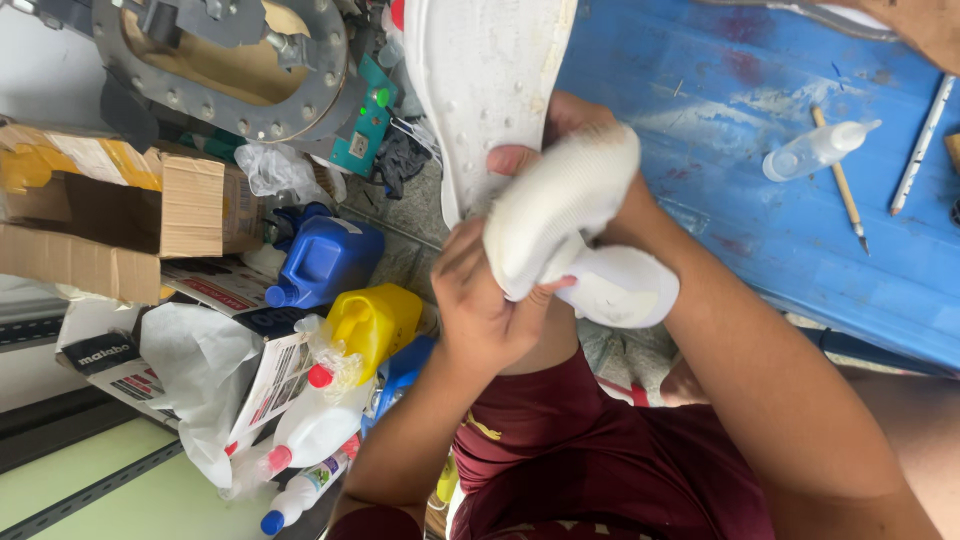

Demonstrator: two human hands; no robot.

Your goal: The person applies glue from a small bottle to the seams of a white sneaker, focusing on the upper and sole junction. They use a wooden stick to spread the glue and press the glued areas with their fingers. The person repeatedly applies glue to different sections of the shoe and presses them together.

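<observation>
A white shoe sole (480,70) with small studs stands upright at top centre. My right hand (565,115) grips its lower edge, thumb on the near side, and is mostly covered by a white ribbed cloth (560,200). My left hand (480,305) is closed on the lower end of that cloth, just below the sole. A white rounded part (625,288), perhaps the shoe's upper, sticks out beneath the cloth, over my lap in dark red shorts.
A blue worktop (760,230) at right carries a clear squeeze bottle (815,150), a thin brush (842,180) and a white stick (920,150). At left lie a blue jug (325,260), a yellow jug (372,322), white bottles (310,425), a cardboard box (110,215) and a metal ring (235,65).
</observation>
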